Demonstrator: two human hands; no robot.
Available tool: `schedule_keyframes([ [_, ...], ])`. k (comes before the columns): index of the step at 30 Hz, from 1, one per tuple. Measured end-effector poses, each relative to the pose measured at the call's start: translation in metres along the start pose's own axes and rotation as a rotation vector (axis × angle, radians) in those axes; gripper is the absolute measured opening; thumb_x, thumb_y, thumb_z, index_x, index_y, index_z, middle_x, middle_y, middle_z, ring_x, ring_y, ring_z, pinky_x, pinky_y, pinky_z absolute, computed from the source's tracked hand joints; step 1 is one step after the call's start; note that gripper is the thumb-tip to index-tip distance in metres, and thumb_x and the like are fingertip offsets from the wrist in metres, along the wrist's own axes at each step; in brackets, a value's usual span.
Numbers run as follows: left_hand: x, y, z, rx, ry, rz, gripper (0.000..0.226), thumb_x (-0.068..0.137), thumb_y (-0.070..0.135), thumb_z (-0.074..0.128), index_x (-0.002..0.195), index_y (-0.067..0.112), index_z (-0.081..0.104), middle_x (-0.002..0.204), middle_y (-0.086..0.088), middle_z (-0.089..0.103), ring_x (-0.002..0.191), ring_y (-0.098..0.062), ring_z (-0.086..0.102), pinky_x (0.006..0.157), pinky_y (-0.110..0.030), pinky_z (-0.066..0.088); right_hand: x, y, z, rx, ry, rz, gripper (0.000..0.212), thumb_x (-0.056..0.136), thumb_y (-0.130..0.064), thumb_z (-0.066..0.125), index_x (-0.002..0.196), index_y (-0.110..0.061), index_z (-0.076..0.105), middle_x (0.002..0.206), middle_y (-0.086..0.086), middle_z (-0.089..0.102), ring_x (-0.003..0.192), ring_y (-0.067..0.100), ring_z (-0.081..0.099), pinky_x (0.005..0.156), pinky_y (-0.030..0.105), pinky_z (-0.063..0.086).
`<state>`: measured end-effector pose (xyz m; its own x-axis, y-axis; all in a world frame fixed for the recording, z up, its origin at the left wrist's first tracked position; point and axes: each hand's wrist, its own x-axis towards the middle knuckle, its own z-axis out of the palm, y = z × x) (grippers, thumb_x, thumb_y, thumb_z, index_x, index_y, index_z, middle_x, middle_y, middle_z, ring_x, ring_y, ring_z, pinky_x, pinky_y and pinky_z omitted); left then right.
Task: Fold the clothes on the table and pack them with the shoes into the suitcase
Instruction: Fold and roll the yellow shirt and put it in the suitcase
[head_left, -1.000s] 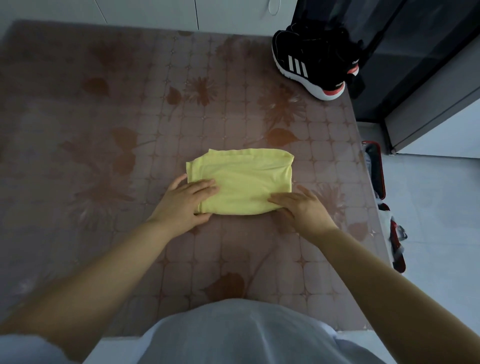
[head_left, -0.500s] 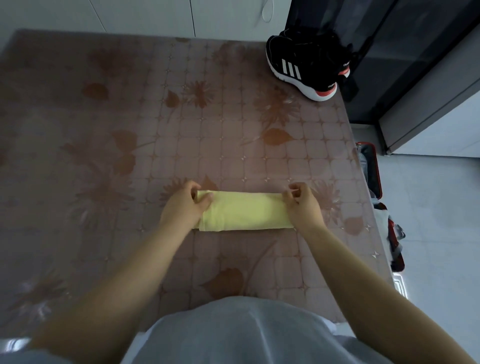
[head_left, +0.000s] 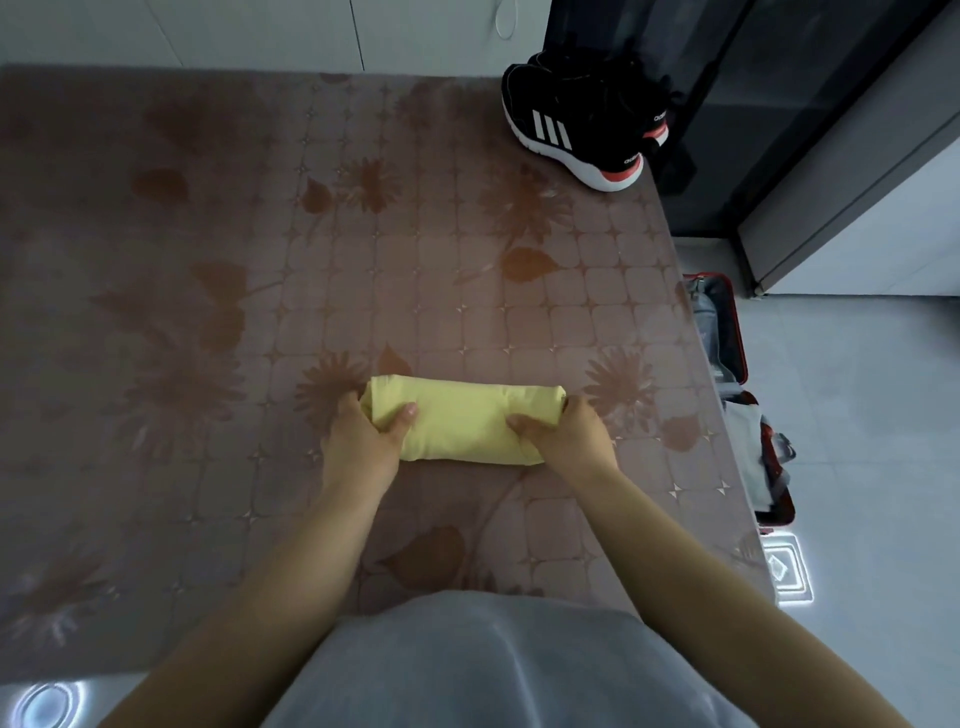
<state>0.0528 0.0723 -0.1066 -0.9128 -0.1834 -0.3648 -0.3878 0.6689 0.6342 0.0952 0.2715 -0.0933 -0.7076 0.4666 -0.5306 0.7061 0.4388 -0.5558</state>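
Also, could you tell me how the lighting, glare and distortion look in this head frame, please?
Head view: dim overall, the table darkest at far left. Head view: white glare patches on the floor, bottom left and lower right. Head view: wide-angle bowing curves the table's right edge. Head view: cloth, left hand, right hand and shoes look sharp.
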Motion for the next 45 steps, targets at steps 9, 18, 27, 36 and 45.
schedule_keyframes([
  [9,-0.025,0.043,0.052,-0.073,-0.054,0.022,0.059,0.071,0.034,0.078,0.118,0.007,0.057,0.111,-0.012,0.065,0.101,-0.03,0.061,0.082,-0.038,0.047,0.0,0.065,-0.056,0.32,-0.007,0.055,0.048,0.076,-0.034,0.074,0.113,-0.008,0.059,0.1,0.004,0.064,0.093,0.021,0.061,0.075,0.033,0.049],
  [18,-0.113,0.174,0.221,-0.158,-0.157,0.144,0.053,0.07,0.035,0.077,0.115,0.016,0.056,0.107,-0.001,0.065,0.095,-0.021,0.062,0.085,-0.04,0.051,0.052,0.228,-0.224,0.552,-0.013,0.097,0.018,0.081,-0.024,0.071,0.093,-0.022,0.058,0.089,-0.007,0.062,0.082,0.008,0.058,0.069,0.023,0.047],
  [27,-0.19,0.237,0.453,-0.271,-0.337,-0.133,0.051,0.073,0.029,0.076,0.116,0.014,0.05,0.114,-0.004,0.06,0.1,-0.022,0.058,0.079,-0.03,0.048,0.139,0.4,-0.349,0.572,-0.03,0.293,0.029,0.08,-0.015,0.071,0.107,-0.011,0.064,0.101,0.009,0.067,0.094,0.025,0.063,0.083,0.041,0.052],
  [36,-0.099,0.146,0.583,-0.236,-0.281,-0.256,0.048,0.077,0.011,0.074,0.116,0.001,0.05,0.109,-0.011,0.058,0.095,-0.023,0.057,0.071,-0.021,0.037,0.288,0.489,-0.242,0.545,-0.181,0.384,0.038,0.09,-0.026,0.056,0.125,-0.01,0.053,0.118,0.01,0.057,0.11,0.028,0.054,0.092,0.045,0.049],
  [45,0.051,-0.016,0.722,-0.022,-0.335,-0.144,0.057,0.079,0.02,0.072,0.127,0.013,0.041,0.117,-0.005,0.054,0.103,-0.023,0.054,0.082,-0.027,0.041,0.485,0.589,-0.061,0.161,-0.3,0.091,0.035,0.089,-0.026,0.061,0.119,-0.01,0.056,0.101,0.005,0.061,0.093,0.022,0.057,0.081,0.034,0.046],
])
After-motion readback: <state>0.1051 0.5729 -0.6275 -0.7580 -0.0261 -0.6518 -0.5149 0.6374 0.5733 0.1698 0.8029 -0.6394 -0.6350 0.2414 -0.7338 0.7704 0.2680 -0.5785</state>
